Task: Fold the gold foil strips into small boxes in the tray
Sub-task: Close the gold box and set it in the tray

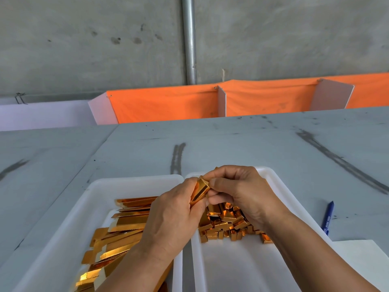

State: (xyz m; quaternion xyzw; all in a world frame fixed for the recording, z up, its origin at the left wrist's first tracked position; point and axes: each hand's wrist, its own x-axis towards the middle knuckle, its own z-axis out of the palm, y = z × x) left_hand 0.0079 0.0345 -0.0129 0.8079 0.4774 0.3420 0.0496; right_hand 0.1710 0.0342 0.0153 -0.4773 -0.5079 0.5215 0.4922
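Pinching 1 part-folded gold foil strip [201, 191] with left hand [172, 218] and right hand [237, 192] together above 2 white trays [134, 182], near blue pen [328, 216] with illegible white print.

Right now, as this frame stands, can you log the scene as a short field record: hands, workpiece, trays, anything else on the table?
left hand: grips the lower end of a partly folded gold foil strip
right hand: pinches the strip's upper end
left tray: white plastic, holds flat gold strips
right tray: white plastic, holds a pile of folded gold boxes
off-tray: blue pen and white sheet on the grey table, right of the trays
progress: many boxes folded, many strips left
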